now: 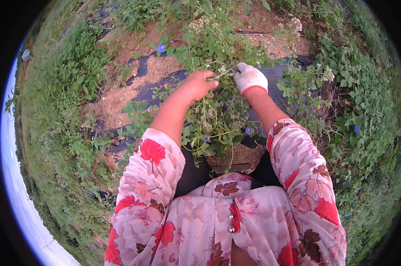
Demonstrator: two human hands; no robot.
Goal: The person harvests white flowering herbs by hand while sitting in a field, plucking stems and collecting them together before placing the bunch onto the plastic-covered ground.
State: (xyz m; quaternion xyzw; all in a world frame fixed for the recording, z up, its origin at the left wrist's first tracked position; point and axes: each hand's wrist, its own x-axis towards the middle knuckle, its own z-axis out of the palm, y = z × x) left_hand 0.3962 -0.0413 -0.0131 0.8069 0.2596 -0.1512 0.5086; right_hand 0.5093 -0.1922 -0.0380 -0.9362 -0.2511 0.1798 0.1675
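My bare left hand has thumb and fingers closed around thin green vine stems. These stems run across to my right hand, which wears a white knit glove with a red cuff edge. Its fingertips pinch the stems at the other side, a short way from the left hand. Below both hands hangs a tangle of leafy vines with small pale flower clusters and blue morning glory blooms. Some fingers of each hand are hidden behind the foliage.
Black plastic mulch film covers strips of the ground, with bare sandy soil between. Dense weeds stand to the left and leafy vines to the right. A blue morning glory flower blooms beyond my left hand.
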